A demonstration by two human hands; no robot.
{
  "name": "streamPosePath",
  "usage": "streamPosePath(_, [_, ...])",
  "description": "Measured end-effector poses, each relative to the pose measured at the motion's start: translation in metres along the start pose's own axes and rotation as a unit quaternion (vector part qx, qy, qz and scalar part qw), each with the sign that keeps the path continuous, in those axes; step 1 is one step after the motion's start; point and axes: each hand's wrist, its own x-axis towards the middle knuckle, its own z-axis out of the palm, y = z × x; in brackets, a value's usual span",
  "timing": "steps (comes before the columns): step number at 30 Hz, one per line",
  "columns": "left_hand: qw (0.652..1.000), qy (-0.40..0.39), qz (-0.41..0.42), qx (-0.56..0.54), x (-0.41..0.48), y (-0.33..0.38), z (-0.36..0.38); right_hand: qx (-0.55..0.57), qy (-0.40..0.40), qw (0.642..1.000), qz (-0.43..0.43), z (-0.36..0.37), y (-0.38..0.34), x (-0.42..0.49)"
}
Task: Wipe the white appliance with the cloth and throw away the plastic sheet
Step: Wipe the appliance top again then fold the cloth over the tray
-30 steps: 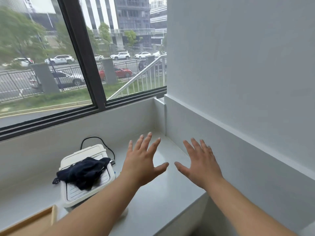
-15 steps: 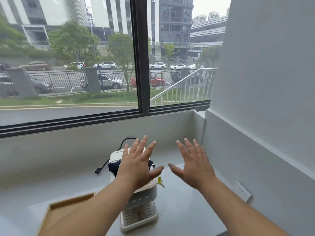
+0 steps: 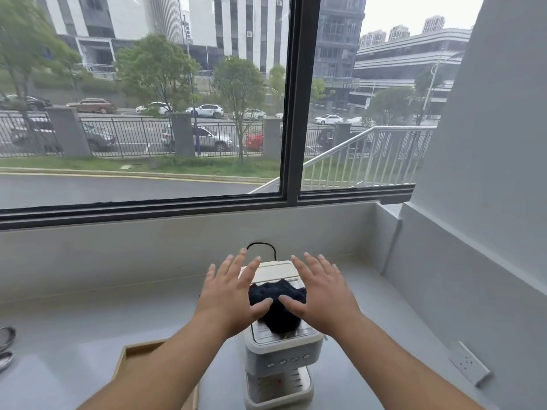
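Note:
The white appliance (image 3: 281, 347) stands on the grey counter (image 3: 74, 335) straight ahead of me, its button row facing me. A crumpled dark navy cloth (image 3: 276, 303) lies on its top. My left hand (image 3: 229, 294) hovers over the appliance's left side, fingers spread, holding nothing. My right hand (image 3: 322, 294) hovers over its right side, also spread and empty. Both thumbs point inward above the cloth; I cannot tell whether they touch it. No plastic sheet is visible.
A wooden tray (image 3: 130, 359) lies on the counter to the left of the appliance, partly under my left forearm. A black cord (image 3: 262, 247) runs behind the appliance. Metal utensils (image 3: 6, 341) sit at the far left edge. A wall socket (image 3: 469, 363) is on the right wall.
The view has swung left, bringing the appliance from the left side to the centre. Both open hands now frame the cloth on top instead of hovering to its right.

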Motion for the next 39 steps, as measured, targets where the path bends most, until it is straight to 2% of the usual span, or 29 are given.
streamPosePath(4, [0.999,-0.035,0.014,-0.002,0.007,-0.018,0.008,-0.014,-0.022,1.0,-0.008,0.011,-0.022,0.01])
streamPosePath(11, [0.997,-0.049,0.058,-0.022,0.016,-0.044,0.011,-0.049,-0.078,0.996,0.002,0.027,-0.05,0.02])
streamPosePath(16, [0.992,-0.06,0.108,-0.029,0.023,-0.057,0.005,-0.052,-0.052,0.997,0.015,0.025,-0.059,0.027])
streamPosePath(21, [0.981,-0.087,0.151,-0.081,0.029,-0.054,-0.002,-0.036,-0.008,0.999,0.03,0.012,-0.068,0.028])
streamPosePath(31, [0.969,0.002,0.173,-0.175,0.053,-0.029,-0.029,0.033,0.086,0.995,0.031,-0.028,-0.072,0.033])
streamPosePath(35, [0.964,0.034,0.18,-0.192,0.06,-0.025,-0.039,0.005,0.088,0.996,0.009,-0.037,-0.061,0.039])
streamPosePath(39, [0.962,0.023,0.18,-0.205,0.063,-0.02,-0.044,-0.009,0.115,0.993,-0.026,-0.041,-0.054,0.047])
